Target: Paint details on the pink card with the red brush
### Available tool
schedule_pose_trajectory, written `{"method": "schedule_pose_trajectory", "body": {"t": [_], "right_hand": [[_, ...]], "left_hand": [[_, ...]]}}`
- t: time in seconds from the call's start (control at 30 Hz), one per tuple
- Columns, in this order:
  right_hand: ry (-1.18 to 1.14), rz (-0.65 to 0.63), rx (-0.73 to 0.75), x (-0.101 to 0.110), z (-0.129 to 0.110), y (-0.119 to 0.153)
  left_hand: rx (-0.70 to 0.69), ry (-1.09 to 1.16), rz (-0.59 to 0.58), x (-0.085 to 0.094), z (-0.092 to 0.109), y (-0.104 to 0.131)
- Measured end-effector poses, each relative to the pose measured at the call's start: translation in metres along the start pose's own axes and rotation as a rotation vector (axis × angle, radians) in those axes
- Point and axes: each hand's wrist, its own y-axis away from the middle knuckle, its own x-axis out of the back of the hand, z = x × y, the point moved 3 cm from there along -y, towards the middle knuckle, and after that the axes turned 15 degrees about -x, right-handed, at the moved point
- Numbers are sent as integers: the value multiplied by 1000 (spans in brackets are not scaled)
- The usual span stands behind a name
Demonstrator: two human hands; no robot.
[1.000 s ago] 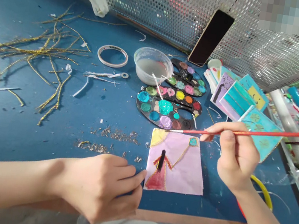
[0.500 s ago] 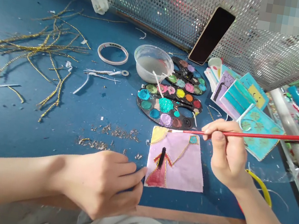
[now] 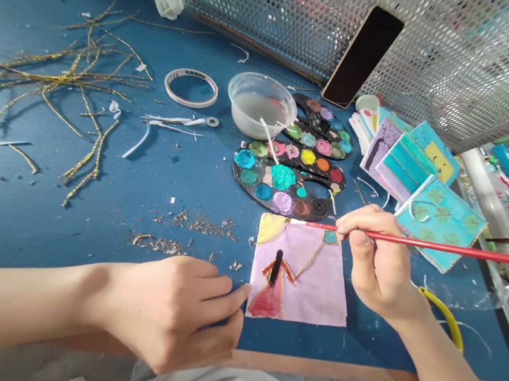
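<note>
My right hand (image 3: 381, 264) is closed around the red handle of a thin paintbrush (image 3: 440, 247). The brush tip touches the top edge of a small painted square panel (image 3: 315, 292), beside its yellow corner. On the lilac ground are a figure with black hair and a red dress, a gold cord line, and a small blue kite. Resting on the table, my left hand (image 3: 179, 314) has loosely bent fingers with a gap between them. One fingertip touches the panel's left edge; its thumb is hidden. Just behind the panel lies a black paint palette (image 3: 254, 194) with several colours.
A clear bowl of cloudy water (image 3: 261, 110) stands by a second palette (image 3: 315, 106). Painted panels (image 3: 444, 222) lie at right, near a leaning phone (image 3: 365, 56). Gold cords (image 3: 73, 79), a tape roll (image 3: 194, 73) and dark scraps (image 3: 204, 224) are spread leftward. Perforated metal (image 3: 273, 18) borders the back.
The brush tip has shifted slightly left along the panel's top edge. My right hand moved a little left, and the brush's rear end dropped. My left hand stayed put.
</note>
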Motion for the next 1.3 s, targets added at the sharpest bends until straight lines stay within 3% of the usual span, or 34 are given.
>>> {"method": "schedule_pose_trajectory", "body": {"t": [0.67,0.87,1.1,1.3], "right_hand": [[-8,-44,37,-3,-2,5],[39,-4,48,-1,-3,5],[40,-77,45,-3,-6,5],[-20,50,4,2,-5,2]], "left_hand": [[4,-4,6,0,1,-1],[1,-1,4,1,1,-1],[8,-22,-8,0,1,0],[2,-18,4,1,0,-1]]}}
